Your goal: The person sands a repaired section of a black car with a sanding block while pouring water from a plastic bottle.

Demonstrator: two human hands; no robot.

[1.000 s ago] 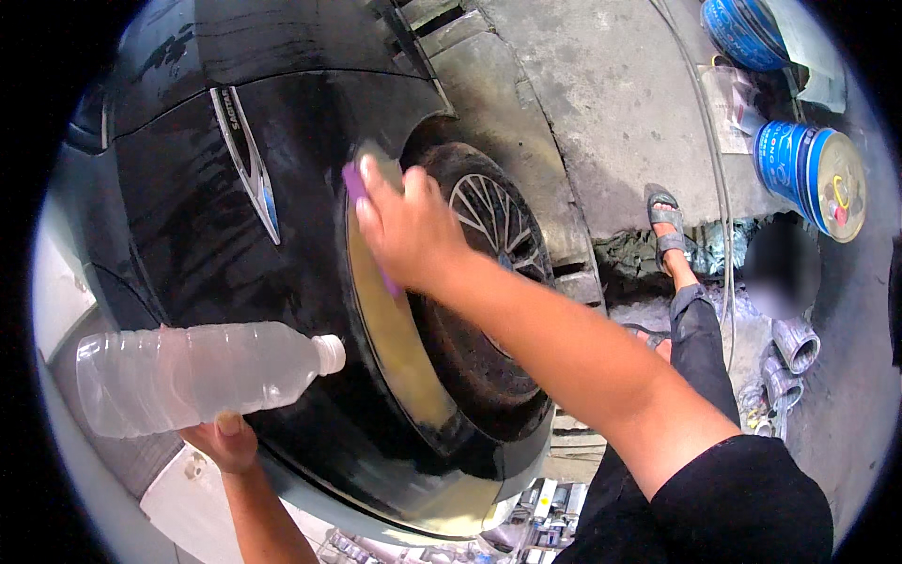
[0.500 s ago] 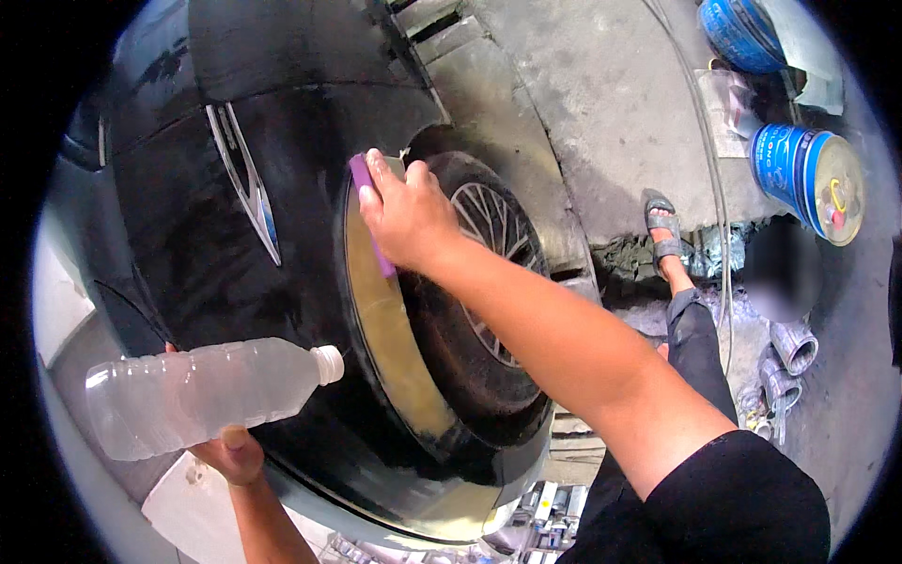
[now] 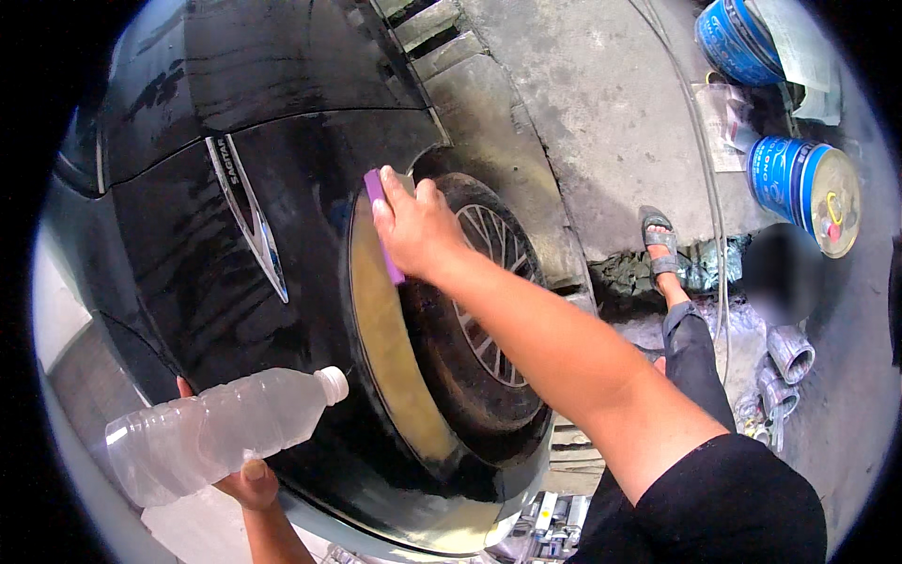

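Note:
My right hand [image 3: 420,226] grips a purple sanding block [image 3: 376,185] and holds it against the upper part of a car's wheel arch. That arch carries a band of tan filler [image 3: 385,343] along its rim, bordered by black paint. My left hand [image 3: 249,484] is wrapped round a translucent plastic bottle [image 3: 221,428], lying almost sideways with its white neck end pointing at the arch. The bottle covers most of my left fingers; the thumb shows below it. Beneath my right forearm is the wheel [image 3: 489,254] with its multi-spoke rim, partly hidden.
The black car body [image 3: 310,216] with a chrome trim piece [image 3: 252,221] fills the left. Blue buckets [image 3: 785,179] stand at the right beside a cable [image 3: 707,141] on the concrete. Another person's sandalled foot [image 3: 660,246] is near a broken floor edge. Metal cans [image 3: 791,352] lie lower right.
The view has shifted a little, so car and buckets sit lower in the picture. The bottle's base has dropped slightly, tilting its neck up more. Both hands keep their hold.

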